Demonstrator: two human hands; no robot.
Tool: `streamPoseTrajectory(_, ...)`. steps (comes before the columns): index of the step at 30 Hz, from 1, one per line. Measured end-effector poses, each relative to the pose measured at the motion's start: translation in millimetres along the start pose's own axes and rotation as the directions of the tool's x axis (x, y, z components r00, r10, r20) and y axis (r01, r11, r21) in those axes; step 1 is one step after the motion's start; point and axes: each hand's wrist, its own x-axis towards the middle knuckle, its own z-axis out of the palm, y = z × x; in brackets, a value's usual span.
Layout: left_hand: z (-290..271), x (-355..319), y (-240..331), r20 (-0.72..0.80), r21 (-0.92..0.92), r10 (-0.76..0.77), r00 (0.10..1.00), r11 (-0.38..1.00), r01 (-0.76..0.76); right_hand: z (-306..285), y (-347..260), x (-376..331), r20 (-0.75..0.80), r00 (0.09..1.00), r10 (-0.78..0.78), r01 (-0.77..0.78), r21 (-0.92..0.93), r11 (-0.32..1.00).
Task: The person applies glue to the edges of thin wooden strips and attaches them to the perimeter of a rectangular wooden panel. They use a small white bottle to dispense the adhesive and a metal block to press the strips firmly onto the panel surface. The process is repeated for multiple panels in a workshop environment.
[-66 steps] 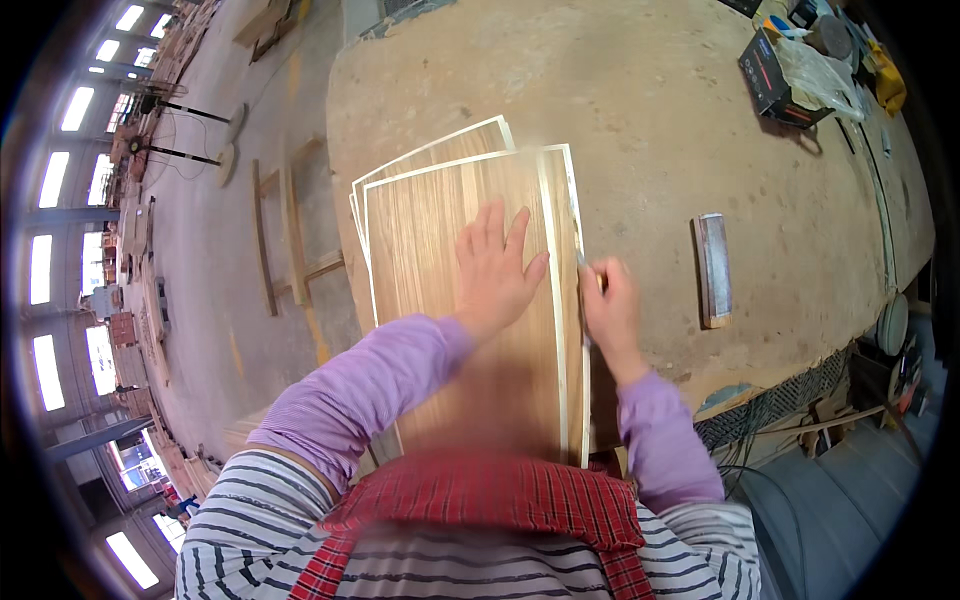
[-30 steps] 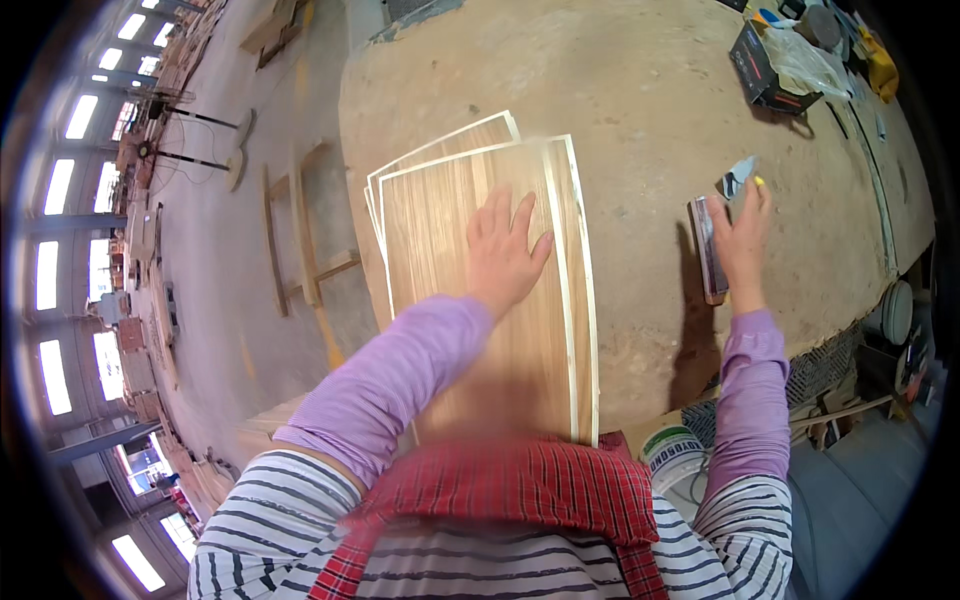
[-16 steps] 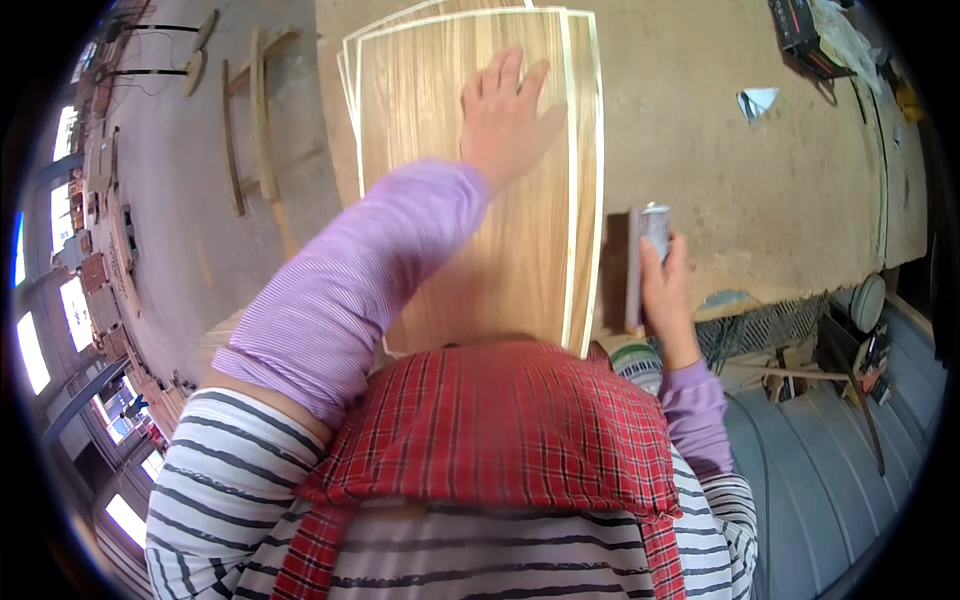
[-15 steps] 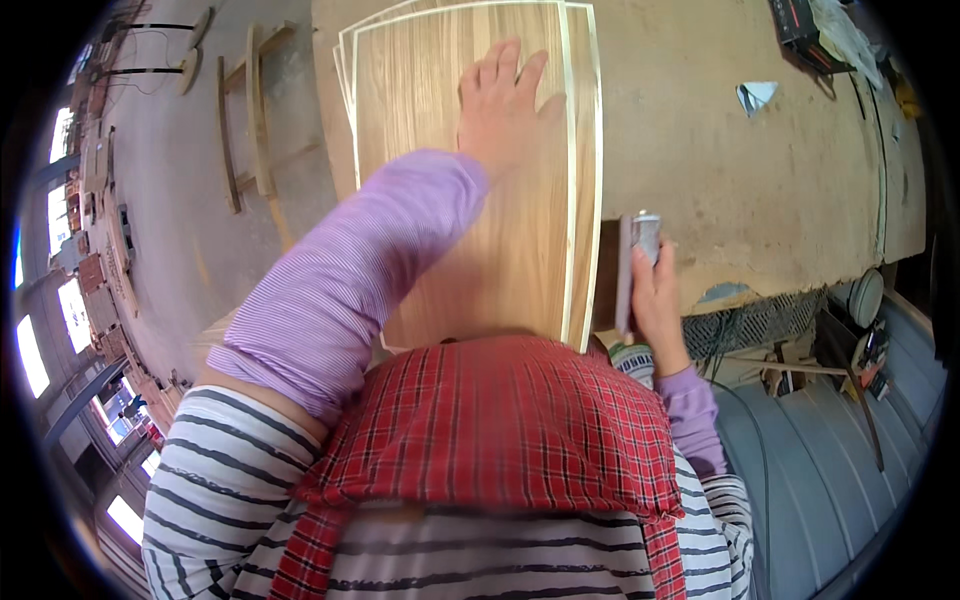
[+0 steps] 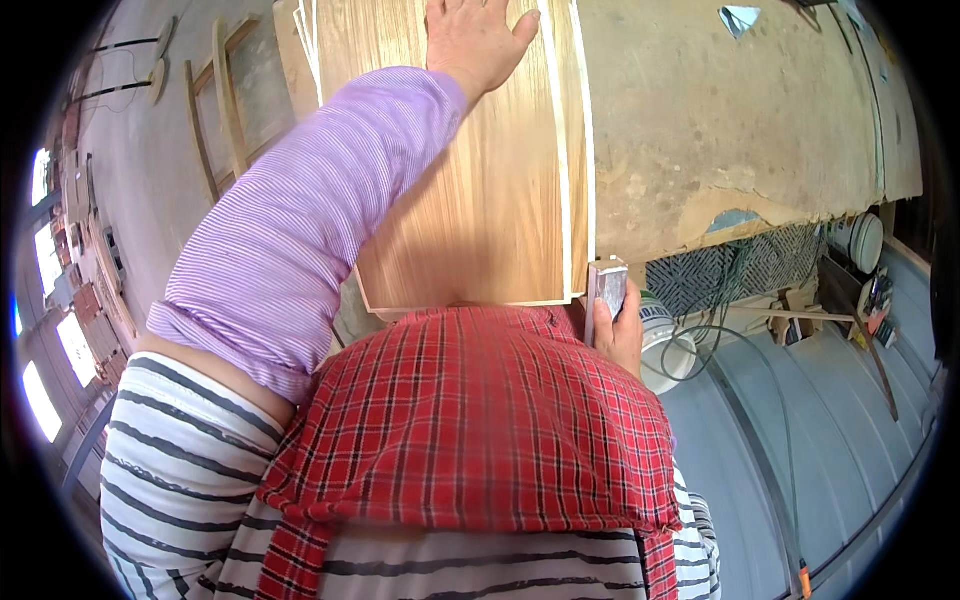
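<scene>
While fingertips cropped: left hand (image 5: 470, 40) flat on veneer sheet (image 5: 470, 200) (right hand (image 5: 622, 330) w/ block (image 5: 606, 290), prob. sanding).

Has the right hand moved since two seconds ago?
Yes. The right hand, gripping a grey block, left the wood sheets for the workbench's near edge.

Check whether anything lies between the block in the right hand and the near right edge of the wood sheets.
Nothing visible does. The right hand holds the grey block right at the near right corner of the wood sheets, with no object in between. The left hand presses flat further up the sheets, away from that corner.
</scene>
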Motion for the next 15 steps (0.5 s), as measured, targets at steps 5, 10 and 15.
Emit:
streamPoseTrajectory(5, -3.6, 0.8, 0.4, -0.001, -0.016, -0.005, 1.0, 1.0, 0.005, 12.7, 12.2, -13.2, -0.102, 0.993, -0.061, 0.054, -0.072, 0.996)
streamPoseTrajectory(10, -4.5, -0.8, 0.8, 0.028, -0.018, -0.02, 0.999, 1.0, 0.021, 16.1, 9.2, -12.6, -0.111, 0.989, -0.096, 0.073, -0.193, 0.979)
streamPoseTrajectory(15, 7.3, -0.7, -4.5, 0.016, -0.006, -0.01, 1.0, 1.0, 0.01, 15.2, -21.7, 8.9, -0.106, 0.986, -0.128, 0.102, -0.221, 0.97)
